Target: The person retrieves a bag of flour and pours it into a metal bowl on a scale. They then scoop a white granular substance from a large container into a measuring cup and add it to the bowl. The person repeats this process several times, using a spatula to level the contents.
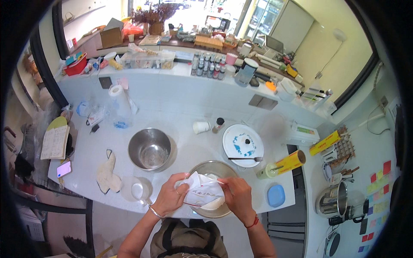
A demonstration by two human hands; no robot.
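Observation:
Between my two hands is a white plastic bag (205, 194) that bears writing. My left hand (171, 197) pinches its left edge, and my right hand (238, 196) grips the top right corner. Below the bag sits a wide steel mixing bowl (200, 166) with something white inside, partly covered by the bag and my fingers. A clear measuring jug (137, 191) stands just left of my left wrist. Up and to the left is a deep steel pot (151, 151).
A cloth (108, 175) and a phone (64, 169) lie at the left. Behind the bowl are a paper cup (201, 127), a dark-capped jar (218, 125) and plates (231, 137) with a fork (246, 159). To the right are a yellow film roll (288, 163) and a blue container (276, 195).

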